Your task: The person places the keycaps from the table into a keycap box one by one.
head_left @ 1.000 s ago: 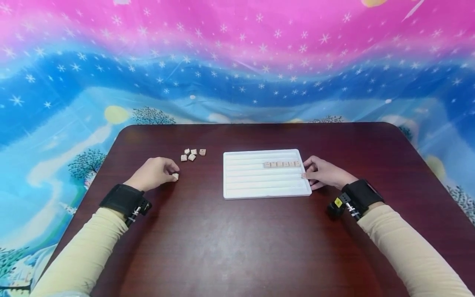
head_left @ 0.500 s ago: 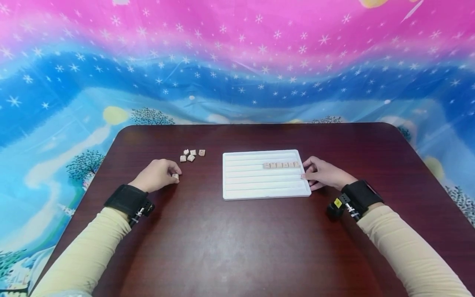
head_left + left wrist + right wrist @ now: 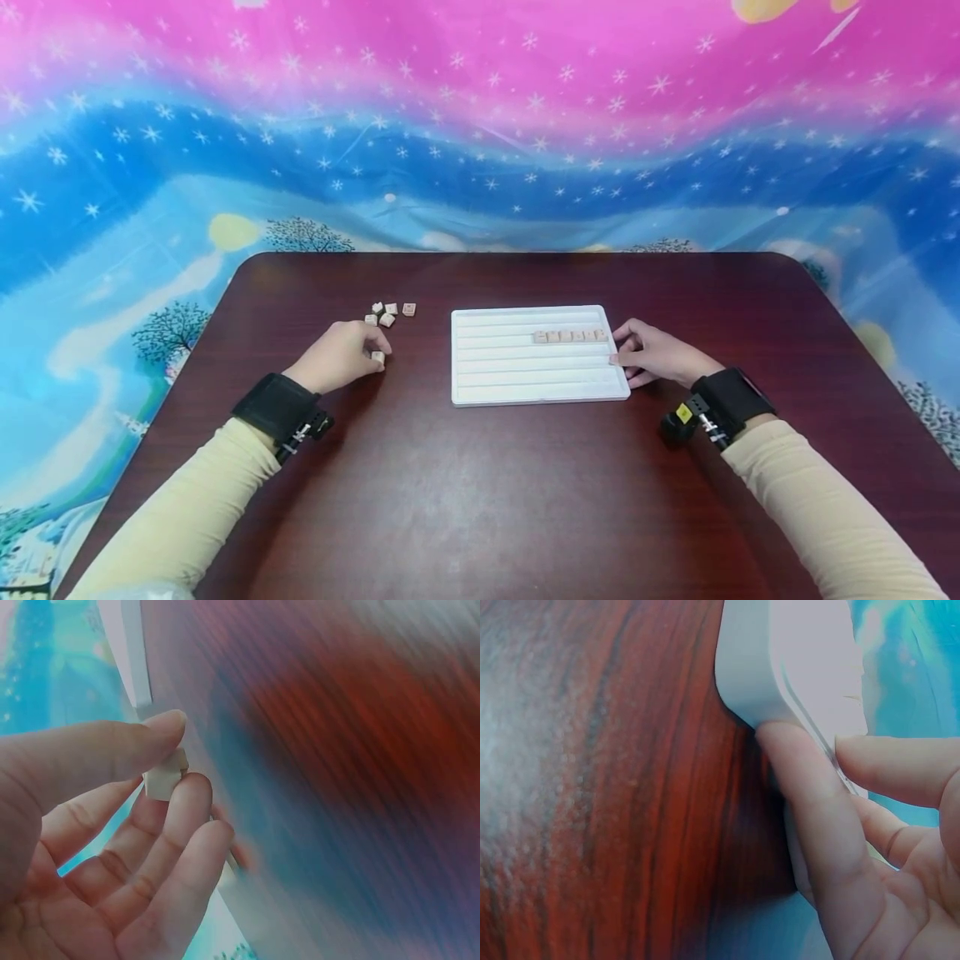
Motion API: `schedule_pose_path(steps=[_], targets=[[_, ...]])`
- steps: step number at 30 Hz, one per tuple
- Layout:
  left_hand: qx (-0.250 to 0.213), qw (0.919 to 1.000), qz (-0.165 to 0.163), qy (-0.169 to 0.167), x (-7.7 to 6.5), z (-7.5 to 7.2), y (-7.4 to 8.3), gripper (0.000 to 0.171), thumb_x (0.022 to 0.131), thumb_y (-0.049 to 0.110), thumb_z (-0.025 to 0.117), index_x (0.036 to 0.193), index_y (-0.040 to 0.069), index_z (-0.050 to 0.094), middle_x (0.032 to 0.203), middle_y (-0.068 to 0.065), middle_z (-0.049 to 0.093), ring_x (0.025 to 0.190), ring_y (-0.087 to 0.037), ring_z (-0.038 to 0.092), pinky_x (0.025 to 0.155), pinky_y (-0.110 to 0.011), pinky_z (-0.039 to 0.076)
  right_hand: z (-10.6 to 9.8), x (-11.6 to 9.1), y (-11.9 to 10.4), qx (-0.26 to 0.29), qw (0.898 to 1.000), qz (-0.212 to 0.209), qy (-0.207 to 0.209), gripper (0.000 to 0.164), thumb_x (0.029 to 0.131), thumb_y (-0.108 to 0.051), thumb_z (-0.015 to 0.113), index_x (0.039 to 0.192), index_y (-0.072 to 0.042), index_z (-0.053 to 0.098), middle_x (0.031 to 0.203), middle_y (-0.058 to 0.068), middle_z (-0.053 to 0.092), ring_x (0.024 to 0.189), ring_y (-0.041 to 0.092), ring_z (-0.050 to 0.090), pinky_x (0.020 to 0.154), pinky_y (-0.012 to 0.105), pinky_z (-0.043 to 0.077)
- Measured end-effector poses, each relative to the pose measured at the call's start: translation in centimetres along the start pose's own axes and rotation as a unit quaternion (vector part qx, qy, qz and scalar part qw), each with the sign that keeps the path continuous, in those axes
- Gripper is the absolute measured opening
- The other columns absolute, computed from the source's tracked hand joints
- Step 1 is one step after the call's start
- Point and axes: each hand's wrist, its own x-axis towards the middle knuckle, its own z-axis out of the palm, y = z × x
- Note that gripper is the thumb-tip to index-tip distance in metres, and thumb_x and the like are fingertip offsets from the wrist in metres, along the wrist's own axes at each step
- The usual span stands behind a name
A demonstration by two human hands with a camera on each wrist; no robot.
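Note:
My left hand [image 3: 337, 357] pinches a small beige keycap [image 3: 163, 781] between thumb and fingertips, left of the white tray. In the left wrist view the keycap shows a pale side, partly covered by the thumb. Ridged lengthwise into several rows, the white tray [image 3: 525, 371] lies flat on the table. A line of several beige keycaps [image 3: 572, 336] with faint markings stands at the right end of one of its upper rows. My right hand [image 3: 654, 350] grips the tray's right edge, thumb and fingers on either side of the rim.
Several loose keycaps [image 3: 387, 320] lie just beyond my left hand, with one keycap [image 3: 408, 309] a little apart to their right. Everything rests on a dark reddish-brown table [image 3: 465, 483]. A patterned cloth [image 3: 465, 125] hangs behind the far edge.
My left hand has moved a little to the right, carrying the keycap toward the tray. The right hand stays on the tray's edge, and the row of keycaps is unchanged.

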Motion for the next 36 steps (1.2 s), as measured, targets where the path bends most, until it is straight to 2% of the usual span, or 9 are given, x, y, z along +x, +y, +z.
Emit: schedule_pose_path(steps=[9,16,19,26,36], targets=[[0.001,0.9995,0.032,-0.003,0.9,1.1,2.8,0.018,0.088,-0.001,0.074,0.105,0.004,0.077,0.099,-0.006,0.073,0.091,-0.023,0.064,0.083,-0.043,0.053,0.1,0.1,-0.1,0.004,1.000,-0.001,0.001,0.047,0.103,-0.007,0.062,0.137,0.010,0.035,0.105,0.019,0.054,0.079,0.023,0.061,0.069,0.034,0.060],[0.012,0.9990,0.041,0.012,1.8,1.6,3.6,0.018,0.088,0.000,0.075,0.106,0.005,0.076,0.099,-0.005,0.073,0.087,-0.021,0.064,0.082,-0.042,0.054,0.1,0.0,-0.1,0.003,1.000,-0.005,0.001,0.047,0.103,-0.006,0.061,0.137,0.010,0.034,0.104,0.020,0.055,0.078,0.023,0.061,0.068,0.034,0.060],[-0.003,0.9986,0.050,0.014,2.1,1.5,4.0,0.020,0.087,-0.001,0.076,0.107,0.003,0.076,0.097,-0.005,0.073,0.086,-0.020,0.065,0.080,-0.040,0.055,0.1,-0.1,-0.1,0.005,1.000,-0.005,0.000,0.047,0.103,-0.007,0.062,0.137,0.010,0.034,0.105,0.020,0.055,0.078,0.024,0.061,0.068,0.035,0.060],[-0.045,0.9977,0.048,0.015,2.7,1.4,5.5,0.022,0.087,0.000,0.078,0.109,0.003,0.076,0.094,-0.004,0.069,0.084,-0.021,0.063,0.077,-0.038,0.053,0.0,-0.1,-0.1,0.000,1.000,-0.007,0.003,0.047,0.103,-0.007,0.062,0.137,0.010,0.035,0.105,0.020,0.055,0.077,0.023,0.062,0.068,0.034,0.060],[-0.079,0.9944,0.069,0.003,3.8,2.2,7.2,0.023,0.086,0.002,0.080,0.108,0.000,0.075,0.091,-0.005,0.070,0.083,-0.020,0.063,0.074,-0.035,0.053,0.3,-0.1,-0.2,-0.002,1.000,-0.001,0.006,0.047,0.102,-0.007,0.063,0.137,0.009,0.035,0.105,0.019,0.055,0.080,0.024,0.060,0.070,0.036,0.061]])
